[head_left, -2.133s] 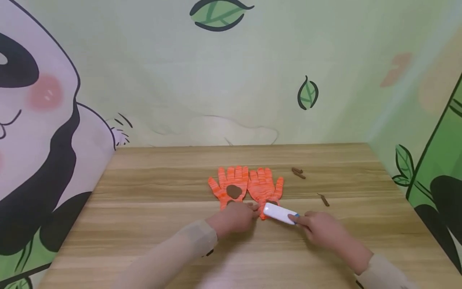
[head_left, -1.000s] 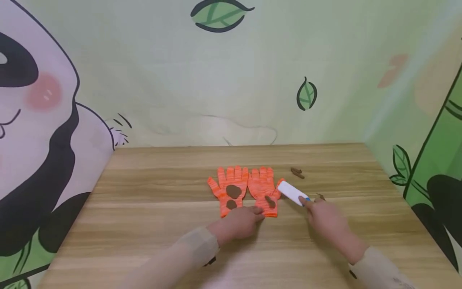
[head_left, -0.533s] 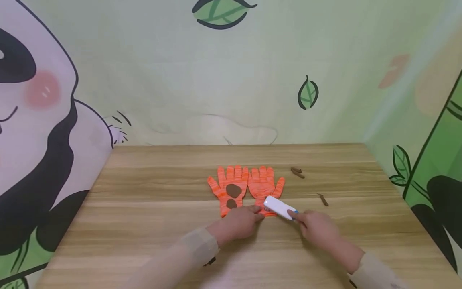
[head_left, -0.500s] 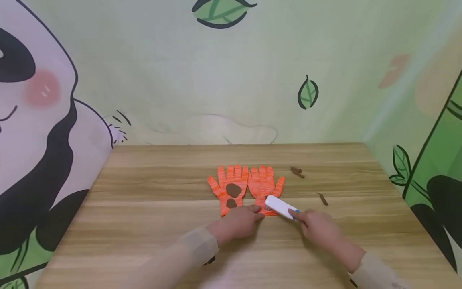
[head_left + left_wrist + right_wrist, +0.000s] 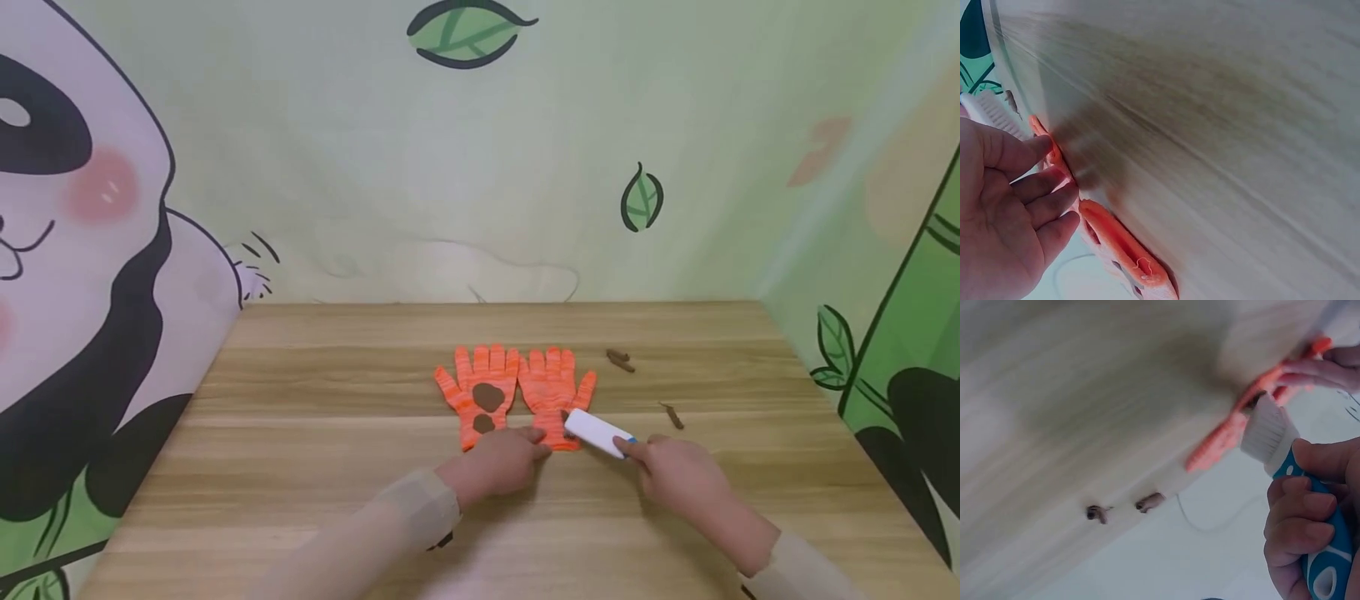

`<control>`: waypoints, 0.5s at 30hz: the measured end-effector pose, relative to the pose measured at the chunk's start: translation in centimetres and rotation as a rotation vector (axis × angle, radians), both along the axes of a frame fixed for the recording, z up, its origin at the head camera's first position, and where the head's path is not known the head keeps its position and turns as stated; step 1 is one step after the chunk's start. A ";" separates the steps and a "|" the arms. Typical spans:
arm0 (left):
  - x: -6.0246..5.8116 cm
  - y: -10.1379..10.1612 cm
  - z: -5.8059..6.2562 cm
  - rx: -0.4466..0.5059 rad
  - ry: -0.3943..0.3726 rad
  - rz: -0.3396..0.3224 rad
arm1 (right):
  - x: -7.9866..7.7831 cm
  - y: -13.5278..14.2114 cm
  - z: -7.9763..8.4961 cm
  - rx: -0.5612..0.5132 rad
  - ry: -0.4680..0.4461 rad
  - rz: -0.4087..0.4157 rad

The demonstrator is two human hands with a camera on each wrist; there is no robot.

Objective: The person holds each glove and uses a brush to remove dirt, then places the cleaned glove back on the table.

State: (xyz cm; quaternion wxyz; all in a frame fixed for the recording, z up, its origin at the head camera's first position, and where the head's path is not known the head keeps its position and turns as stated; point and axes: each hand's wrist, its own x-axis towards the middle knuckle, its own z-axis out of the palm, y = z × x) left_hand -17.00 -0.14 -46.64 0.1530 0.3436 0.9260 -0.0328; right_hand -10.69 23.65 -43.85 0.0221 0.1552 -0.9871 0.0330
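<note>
Right hand [image 5: 682,475] grips a blue, white-marked brush handle [image 5: 1337,530].

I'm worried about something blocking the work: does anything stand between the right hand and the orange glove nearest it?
Only the brush that the right hand holds, its bristles at the orange glove. Nothing else visible stands between. The left hand rests by the cuff, left of the brush.
</note>
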 end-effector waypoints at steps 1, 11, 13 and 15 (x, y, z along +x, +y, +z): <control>0.1 0.0 0.0 -0.004 0.004 -0.002 | 0.0 -0.1 0.1 -0.011 0.001 -0.006; 0.2 0.3 0.4 0.003 -0.053 0.024 | -0.4 -0.6 -1.1 -0.005 0.023 0.050; 0.1 0.3 0.4 -0.002 -0.050 0.028 | -0.2 0.0 -1.4 -0.007 0.013 0.039; 0.1 0.5 0.3 -0.009 -0.047 0.023 | 0.3 0.8 -1.4 -0.009 0.002 0.027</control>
